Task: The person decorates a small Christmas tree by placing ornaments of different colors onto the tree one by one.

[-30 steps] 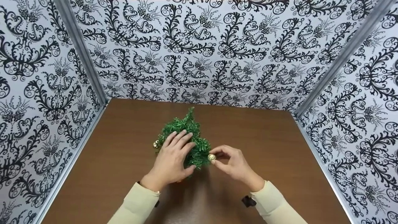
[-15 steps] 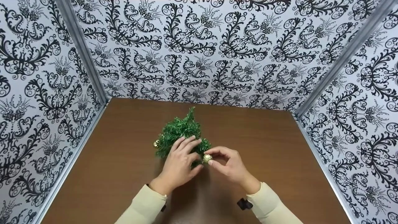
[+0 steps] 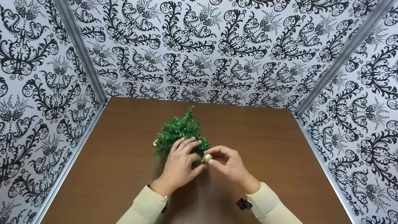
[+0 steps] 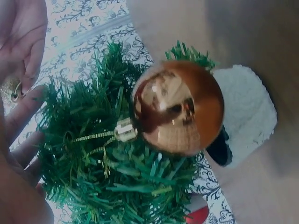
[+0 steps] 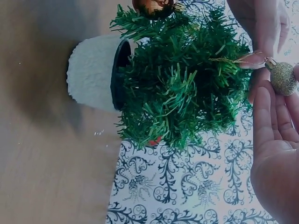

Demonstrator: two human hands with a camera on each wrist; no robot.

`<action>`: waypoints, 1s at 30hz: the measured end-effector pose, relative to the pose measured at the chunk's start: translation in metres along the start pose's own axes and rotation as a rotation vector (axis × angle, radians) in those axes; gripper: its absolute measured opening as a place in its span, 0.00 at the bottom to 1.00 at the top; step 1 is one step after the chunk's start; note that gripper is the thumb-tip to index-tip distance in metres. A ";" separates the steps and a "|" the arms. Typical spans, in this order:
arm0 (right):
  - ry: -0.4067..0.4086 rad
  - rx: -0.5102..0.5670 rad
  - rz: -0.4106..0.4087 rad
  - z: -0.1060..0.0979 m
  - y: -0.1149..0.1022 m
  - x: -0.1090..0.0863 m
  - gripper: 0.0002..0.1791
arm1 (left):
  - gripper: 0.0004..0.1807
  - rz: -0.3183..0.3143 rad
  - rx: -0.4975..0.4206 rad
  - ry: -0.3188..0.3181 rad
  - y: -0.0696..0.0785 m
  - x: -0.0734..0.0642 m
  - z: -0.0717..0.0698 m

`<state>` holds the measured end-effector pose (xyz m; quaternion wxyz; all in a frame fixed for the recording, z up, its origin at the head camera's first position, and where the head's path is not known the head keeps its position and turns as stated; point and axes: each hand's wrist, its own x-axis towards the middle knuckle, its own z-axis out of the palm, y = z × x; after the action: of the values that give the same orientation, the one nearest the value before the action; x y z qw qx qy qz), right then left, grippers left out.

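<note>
A small artificial Christmas tree with green tinsel branches stands in a white textured pot. My right hand pinches a gold glitter bauble between thumb and fingers at the tree's near right side. From its cap a thin gold string runs to the branches. My left hand lies over the near branches, its thumb and index finger close to the bauble and string; whether they pinch anything is hidden. A shiny copper bauble hangs by a gold string on the near side.
Another shiny gold bauble hangs at the tree's left. Something small and red shows low among the branches. The brown table is bordered by black-and-white patterned walls with grey corner posts.
My left hand has moved right and slightly toward me, closer to the glitter bauble. My right hand has shifted slightly left with the bauble. Over the last half second both hands barely move.
</note>
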<state>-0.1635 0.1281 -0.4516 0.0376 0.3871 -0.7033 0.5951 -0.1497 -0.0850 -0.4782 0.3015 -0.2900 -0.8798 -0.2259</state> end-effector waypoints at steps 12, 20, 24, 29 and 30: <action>0.033 0.049 0.053 0.006 0.039 -0.024 0.16 | 0.04 0.003 -0.048 0.080 -0.001 -0.006 -0.007; -0.001 0.076 0.122 0.018 0.038 -0.027 0.15 | 0.05 0.002 0.001 0.055 -0.002 -0.002 -0.005; -0.014 0.092 0.149 0.022 0.031 -0.025 0.14 | 0.05 0.006 0.006 0.052 -0.001 0.000 -0.002; 0.032 -0.022 0.071 0.028 0.030 -0.021 0.10 | 0.06 -0.013 0.011 0.020 0.002 0.001 0.001; 0.044 -0.061 0.047 0.029 0.029 -0.020 0.09 | 0.07 -0.018 0.012 0.014 0.002 0.001 0.001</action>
<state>-0.1550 0.1124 -0.4936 0.0510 0.3559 -0.7289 0.5826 -0.1496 -0.0824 -0.4776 0.3072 -0.2787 -0.8816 -0.2254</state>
